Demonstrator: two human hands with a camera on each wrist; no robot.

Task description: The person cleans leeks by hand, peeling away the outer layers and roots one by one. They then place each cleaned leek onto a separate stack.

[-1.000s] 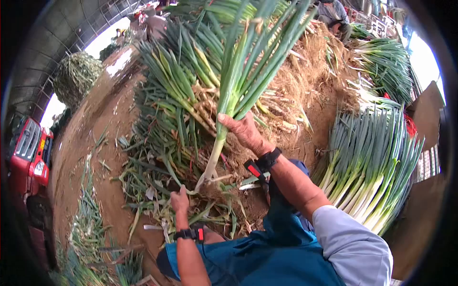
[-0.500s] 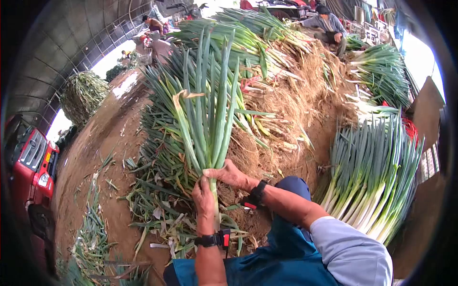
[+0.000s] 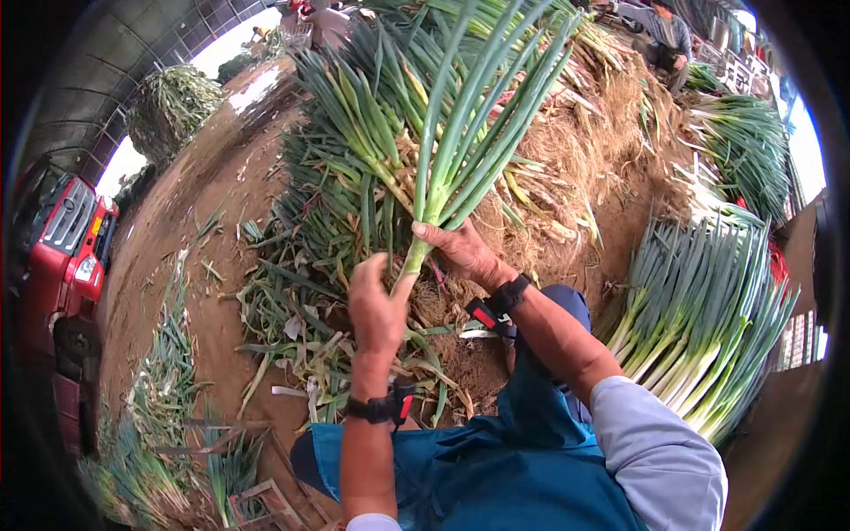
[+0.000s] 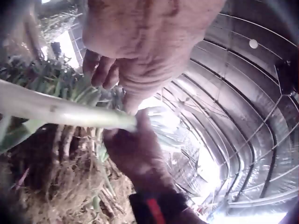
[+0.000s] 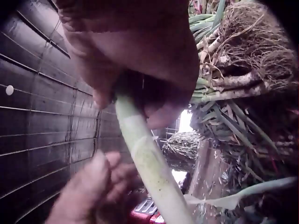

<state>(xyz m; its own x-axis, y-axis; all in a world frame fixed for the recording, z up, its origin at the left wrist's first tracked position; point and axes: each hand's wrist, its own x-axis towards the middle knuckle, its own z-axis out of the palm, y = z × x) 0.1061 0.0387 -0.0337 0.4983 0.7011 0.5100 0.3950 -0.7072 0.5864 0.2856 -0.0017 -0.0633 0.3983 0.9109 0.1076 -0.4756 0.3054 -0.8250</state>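
A large green onion [image 3: 454,168] slants up over the pile, its long leaves fanned toward the top of the head view. My right hand [image 3: 465,257] grips it where the leaves meet the pale stalk, thumb laid across. The right wrist view shows the stalk [image 5: 152,161] coming down out of that fist. Beside the stalk is my left hand [image 3: 374,305], slightly blurred. Its fingers [image 5: 117,175] are loosely bent and apart from the stalk in the right wrist view. A strip of loose leaf [image 5: 252,189] hangs off to one side of the stalk.
A heap of untrimmed green onions [image 3: 354,133] with tangled roots lies ahead. Peeled leaves [image 3: 310,327] litter the ground below it. On the right stands a row of cleaned green onions [image 3: 708,327]. A red truck [image 3: 75,243] is at the left; a person [image 3: 664,40] sits far back.
My left hand went from low by the root end up to the stalk just under my right hand, then off it. The green onion swung upright, then leaned right again, still in my right hand.
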